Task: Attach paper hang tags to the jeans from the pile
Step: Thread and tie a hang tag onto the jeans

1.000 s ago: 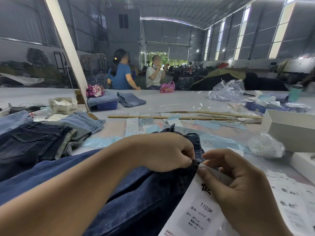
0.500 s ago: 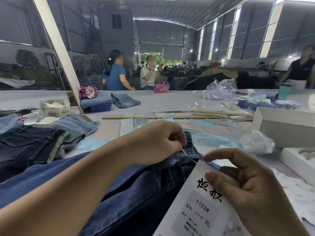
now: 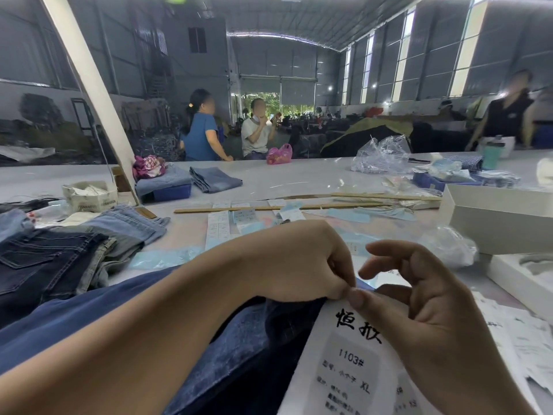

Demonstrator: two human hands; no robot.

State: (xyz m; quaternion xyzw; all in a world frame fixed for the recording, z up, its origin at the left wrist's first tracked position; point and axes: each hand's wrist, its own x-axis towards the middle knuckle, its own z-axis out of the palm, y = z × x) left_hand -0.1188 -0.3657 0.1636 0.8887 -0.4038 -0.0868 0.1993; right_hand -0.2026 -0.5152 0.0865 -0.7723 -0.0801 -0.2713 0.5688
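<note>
- Left hand (image 3: 302, 265): fingers curled, pinching at the top edge of the hang tag (image 3: 347, 360) where it meets the jeans (image 3: 239, 339). Whatever fastener it holds is hidden under the fingertips.
- Right hand (image 3: 425, 307): thumb tip pressed on the tag's top edge, touching the left fingertips; the other fingers are lifted and loosely bent, gripping nothing.
- Tag lies printed side up over the dark denim in the lap area, its upper corner at the pinch point. I judge the attach step is mid-way; can't tell if the tag is fixed yet.
- Risk: only the thumb and one pinch hold the tag, so a slip lets the paper slide off the denim and lose alignment.
- Risk: pulling hard at the top edge could tear the paper there.
- Risk: the pinch point is blocked from view by both hands, so a missed loop or seam would go unseen.
- Pile (image 3: 59, 259) of more jeans sits to the left on the table (image 3: 299, 178), well apart from the hands.
- Room: right side is tight, with loose printed tags (image 3: 514, 333) just beside the right hand and white boxes (image 3: 502, 223) beyond; the table edge near the body is hidden by the jeans.
- Centre of the table ahead has paper strips and wooden sticks (image 3: 269, 208), yet leaves some room to reach.
</note>
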